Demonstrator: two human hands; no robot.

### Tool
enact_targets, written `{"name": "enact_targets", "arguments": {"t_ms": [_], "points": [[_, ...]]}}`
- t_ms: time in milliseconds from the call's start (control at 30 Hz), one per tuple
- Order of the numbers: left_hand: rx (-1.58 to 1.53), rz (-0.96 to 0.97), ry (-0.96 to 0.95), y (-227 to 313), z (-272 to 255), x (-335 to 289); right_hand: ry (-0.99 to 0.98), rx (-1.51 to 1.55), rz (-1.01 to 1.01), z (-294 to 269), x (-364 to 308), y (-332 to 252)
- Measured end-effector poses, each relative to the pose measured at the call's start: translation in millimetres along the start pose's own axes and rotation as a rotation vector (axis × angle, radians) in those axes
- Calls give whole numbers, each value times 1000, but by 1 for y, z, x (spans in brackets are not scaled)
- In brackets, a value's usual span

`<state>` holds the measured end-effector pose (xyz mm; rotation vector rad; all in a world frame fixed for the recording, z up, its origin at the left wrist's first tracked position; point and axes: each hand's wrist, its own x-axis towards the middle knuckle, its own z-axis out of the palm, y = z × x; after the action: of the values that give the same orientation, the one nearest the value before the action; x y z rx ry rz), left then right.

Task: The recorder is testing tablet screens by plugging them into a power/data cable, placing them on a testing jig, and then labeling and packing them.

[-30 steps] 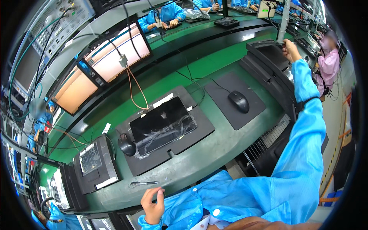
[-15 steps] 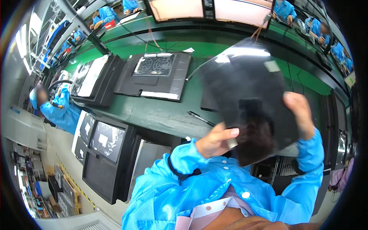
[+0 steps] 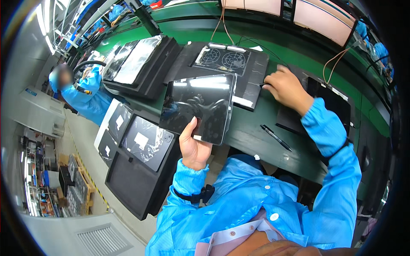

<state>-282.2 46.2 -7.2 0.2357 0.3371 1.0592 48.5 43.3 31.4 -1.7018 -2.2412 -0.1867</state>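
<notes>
While left fingers (image 3: 188, 128) (mostly hidden) grip a tablet (image 3: 197, 102), right fingers (image 3: 273, 80) pinch a small dark thing (image 3: 262, 84), indistinct.

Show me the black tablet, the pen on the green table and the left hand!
Black tablet (image 3: 200, 104): head view, on its shiny front.
Pen (image 3: 276, 138): head view, on the middle of its barrel.
Left hand (image 3: 195, 150): head view, mid-hand, below the thumb.

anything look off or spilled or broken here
Nothing looks spilled or plainly damaged. The pen seems slightly untidy, lying loose and slantwise near the front edge of the bench, where it might get knocked off. Glare on the tablet in the left hand could hide fine scratches.
</notes>
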Motion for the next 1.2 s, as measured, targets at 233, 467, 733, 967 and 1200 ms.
{"name": "enact_targets", "arguments": {"t_ms": [233,467,733,967,1200], "points": [[-33,-19,-65,-15,7,10,313,582,3,-20,-27,-79],[54,15,-26,-31,13,4,346,640,19,-22,-33,-88],[52,22,-92,-33,16,2,358,622,86,-25,-39,-89],[90,60,-49,-32,15,0,330,651,86,-20,-37,-94],[99,10,-34,-31,12,0,228,724,88,-21,-38,-91]]}}
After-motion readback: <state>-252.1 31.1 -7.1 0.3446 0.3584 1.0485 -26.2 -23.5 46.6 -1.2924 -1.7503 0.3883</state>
